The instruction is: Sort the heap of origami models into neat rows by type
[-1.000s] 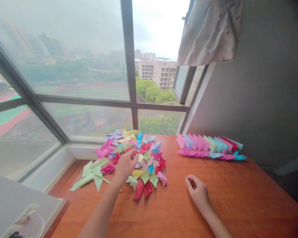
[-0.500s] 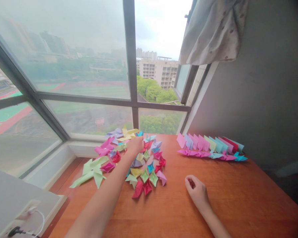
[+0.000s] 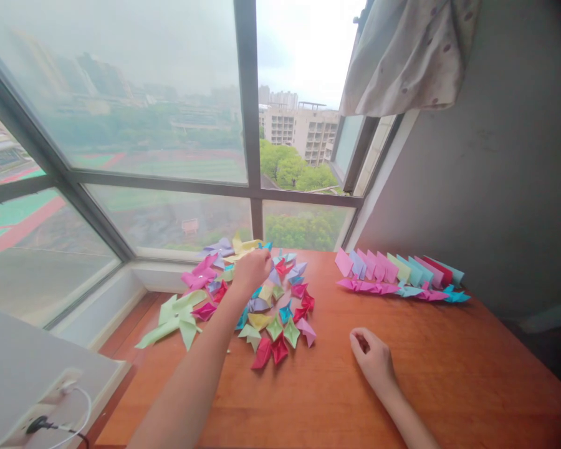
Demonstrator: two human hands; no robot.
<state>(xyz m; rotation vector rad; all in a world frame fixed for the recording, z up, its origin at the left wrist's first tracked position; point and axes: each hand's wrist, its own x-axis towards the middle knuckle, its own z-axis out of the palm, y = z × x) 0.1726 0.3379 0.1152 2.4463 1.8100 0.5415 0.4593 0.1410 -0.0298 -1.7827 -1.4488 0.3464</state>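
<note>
My left hand (image 3: 252, 270) reaches over the far part of a cluster of folded paper pieces, its fingers curled closed. Whatever they pinch, if anything, is hidden from me. Around it lie a red folded piece (image 3: 283, 268), a lavender one (image 3: 297, 270) and a yellow paper pinwheel (image 3: 244, 249). Nearer me in the cluster are green (image 3: 290, 333), blue (image 3: 285, 312) and dark red pieces (image 3: 279, 350). On the bare wood to the right rests my right hand (image 3: 373, 357), loosely curled with thumb and fingers together; nothing shows in its hollow.
A green pinwheel (image 3: 180, 317) and a magenta pinwheel (image 3: 200, 273) lie left of the cluster. Folded paper stands in a row (image 3: 402, 269) at the table's back right, with paper cranes (image 3: 369, 286) before it. Windows (image 3: 168, 224) edge the wooden table (image 3: 336, 399).
The camera view has shifted slightly. My left hand stays over the far part of the cluster, moved a little left against the papers. My right hand keeps its curled pose.
</note>
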